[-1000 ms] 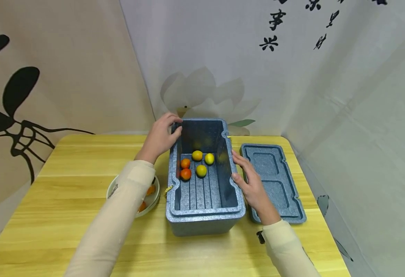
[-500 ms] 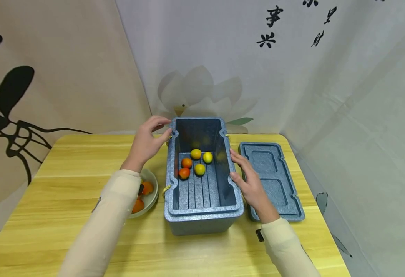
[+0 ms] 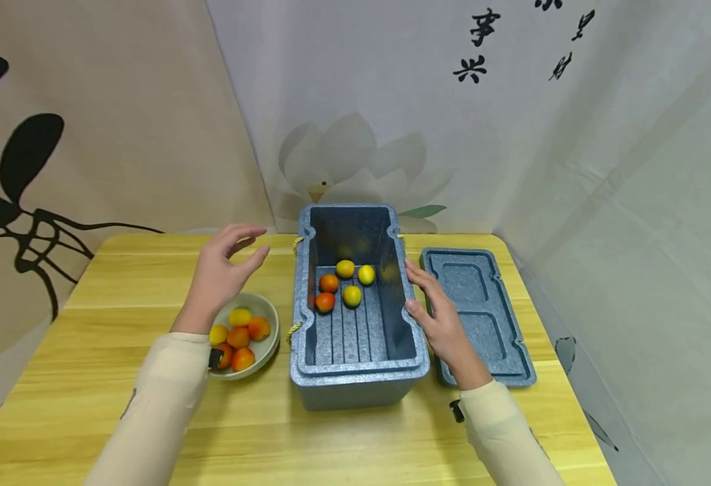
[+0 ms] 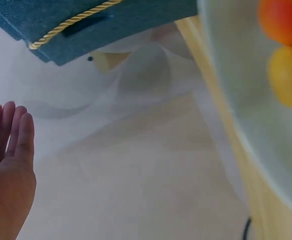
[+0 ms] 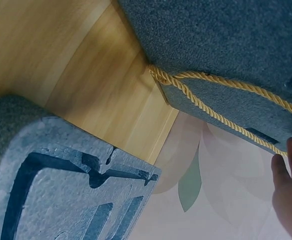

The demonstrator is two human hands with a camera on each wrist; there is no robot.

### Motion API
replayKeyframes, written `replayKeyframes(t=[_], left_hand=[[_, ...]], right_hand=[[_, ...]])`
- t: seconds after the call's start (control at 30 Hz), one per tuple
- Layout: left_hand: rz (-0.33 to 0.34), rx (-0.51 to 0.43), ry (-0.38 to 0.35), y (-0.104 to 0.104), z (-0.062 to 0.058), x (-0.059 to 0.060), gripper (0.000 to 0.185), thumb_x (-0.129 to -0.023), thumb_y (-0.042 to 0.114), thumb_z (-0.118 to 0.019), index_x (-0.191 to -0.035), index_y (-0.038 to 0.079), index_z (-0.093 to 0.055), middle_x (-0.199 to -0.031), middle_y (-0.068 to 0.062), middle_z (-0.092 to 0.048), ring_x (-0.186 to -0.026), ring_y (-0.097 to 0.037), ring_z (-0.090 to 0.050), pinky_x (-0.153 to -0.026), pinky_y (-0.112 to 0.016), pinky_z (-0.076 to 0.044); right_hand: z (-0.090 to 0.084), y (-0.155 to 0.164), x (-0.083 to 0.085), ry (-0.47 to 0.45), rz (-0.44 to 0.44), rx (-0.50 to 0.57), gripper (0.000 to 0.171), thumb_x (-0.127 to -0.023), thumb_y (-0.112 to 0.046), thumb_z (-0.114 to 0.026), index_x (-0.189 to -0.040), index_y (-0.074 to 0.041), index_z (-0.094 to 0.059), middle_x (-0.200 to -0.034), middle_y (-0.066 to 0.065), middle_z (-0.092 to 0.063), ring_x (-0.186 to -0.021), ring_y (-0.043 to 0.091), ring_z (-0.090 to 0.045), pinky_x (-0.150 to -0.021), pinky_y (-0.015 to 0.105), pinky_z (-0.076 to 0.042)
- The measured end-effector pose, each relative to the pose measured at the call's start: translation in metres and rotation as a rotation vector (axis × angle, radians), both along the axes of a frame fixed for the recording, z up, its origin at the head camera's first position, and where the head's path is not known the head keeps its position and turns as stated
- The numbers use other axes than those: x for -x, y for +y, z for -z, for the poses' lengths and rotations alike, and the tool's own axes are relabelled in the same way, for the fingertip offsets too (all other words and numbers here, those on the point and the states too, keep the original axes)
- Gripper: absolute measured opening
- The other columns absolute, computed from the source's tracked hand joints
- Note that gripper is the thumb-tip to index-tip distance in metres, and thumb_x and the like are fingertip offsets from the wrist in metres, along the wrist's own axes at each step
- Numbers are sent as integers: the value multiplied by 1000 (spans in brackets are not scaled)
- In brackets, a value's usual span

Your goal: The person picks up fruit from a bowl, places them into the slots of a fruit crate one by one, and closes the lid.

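A blue-grey foam box [image 3: 307, 297] stands open in the middle of the wooden table; inside lie several small orange and yellow fruits [image 3: 343, 287]. My right hand [image 3: 437, 314] rests flat with straight fingers against the box's right rim. My left hand [image 3: 224, 266] hovers open in the air left of the box, above a pale bowl [image 3: 266, 310] of fruits [image 3: 237, 334]. It holds nothing. In the left wrist view the bowl [image 4: 236, 100] and the box's rope handle [image 4: 70, 22] show. The right wrist view shows the box wall [image 5: 226, 45] with a yellow rope [image 5: 211, 100].
The box's foam lid [image 3: 479, 317] lies upside up on the table to the right of my right hand, also seen in the right wrist view as the lid [image 5: 50, 185]. Fabric backdrops close off the back and right sides. The table [image 3: 88, 378] ends near the lid's right edge.
My left hand let go of the box's far left corner and drew back to the left, above the bowl. The right hand stayed on the right rim.
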State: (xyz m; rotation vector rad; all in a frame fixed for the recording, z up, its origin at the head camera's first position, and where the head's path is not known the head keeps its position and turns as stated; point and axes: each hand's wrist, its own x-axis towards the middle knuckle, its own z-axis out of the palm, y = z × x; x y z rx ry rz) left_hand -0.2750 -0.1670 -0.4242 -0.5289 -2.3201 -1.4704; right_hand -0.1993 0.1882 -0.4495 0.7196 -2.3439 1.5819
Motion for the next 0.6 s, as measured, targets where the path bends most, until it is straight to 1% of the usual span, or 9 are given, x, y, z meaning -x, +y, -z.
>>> replayKeyframes(t=[0.07,0.13,0.33,0.4,0.5,0.6], left_hand=[[-10,15,-16,-5,5,-4,32,-87,-7,-70,-119,-6,-64,-120,-17,-60,-115,-32,-55,-102,-43,-45],[-15,10,-32,-10,12,-8,33,-87,-6,-70,-119,-6,-64,-121,-17,-60,-115,-31,-55,-102,-42,-45],[-41,-9,-68,-21,31,-21,31,-89,2,-72,-119,1,-66,-120,-9,-60,-113,-25,-56,-100,-32,-46],[-45,-4,-83,-25,39,-26,31,-89,4,-73,-119,1,-66,-121,-9,-60,-114,-26,-56,-100,-32,-46],[-50,0,-95,-29,50,-32,31,-89,3,-72,-119,-1,-65,-121,-11,-60,-114,-31,-56,-100,-33,-47],[-61,12,-102,-32,60,-38,32,-88,0,-72,-119,-2,-64,-120,-12,-60,-113,-32,-56,-99,-32,-47]], right_hand=[[0,-1,0,0,0,0,44,-103,-11,-52,-141,8,-43,-153,20,-33,-139,34,-31,-113,53,-25],[0,-1,0,2,3,-1,43,-103,-11,-52,-141,8,-44,-153,20,-33,-139,34,-31,-113,54,-24],[1,0,1,2,7,-8,44,-103,-12,-52,-142,7,-44,-153,19,-33,-140,32,-31,-113,55,-24],[1,0,1,0,6,-7,44,-103,-12,-52,-142,7,-44,-153,19,-34,-140,33,-31,-113,55,-24],[1,-1,0,2,5,-4,44,-103,-11,-52,-142,7,-43,-153,20,-33,-140,34,-30,-113,55,-24],[0,-1,0,5,3,-1,44,-103,-11,-52,-142,8,-43,-153,21,-33,-140,34,-30,-113,55,-23]])
